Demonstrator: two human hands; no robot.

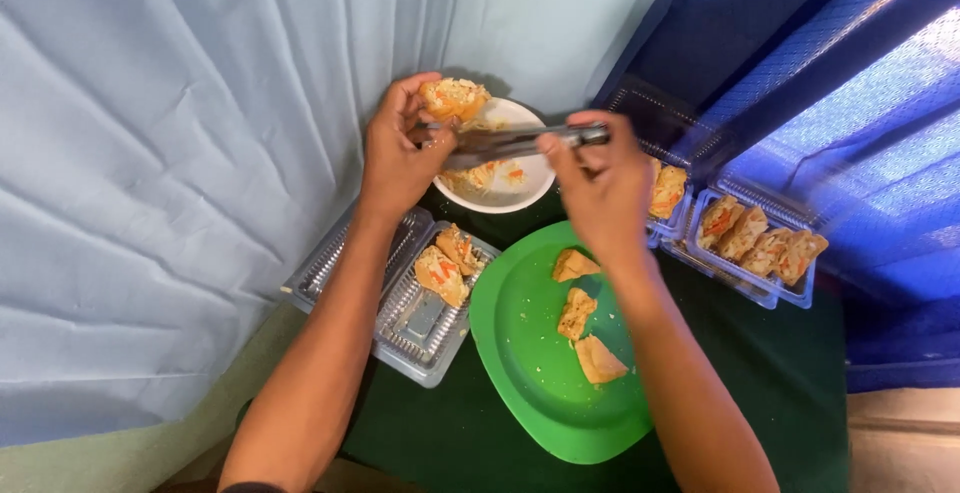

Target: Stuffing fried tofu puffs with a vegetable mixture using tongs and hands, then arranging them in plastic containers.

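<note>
While the left hand (pixel 395 158) pinches a soft, crumbly stuffed piece (pixel 453 99) by its crust above the white bowl (pixel 520 193), the right hand (pixel 600 188) grips metal tongs (pixel 520 141) across it, beside the green plate (pixel 535 373).

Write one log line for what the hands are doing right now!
left hand: holds stuffed piece over white bowl | right hand: grips knife against it | green plate: three pieces

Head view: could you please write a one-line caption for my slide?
Left hand holds a stuffed snack over a white bowl; right hand works tongs above a green plate.
</note>
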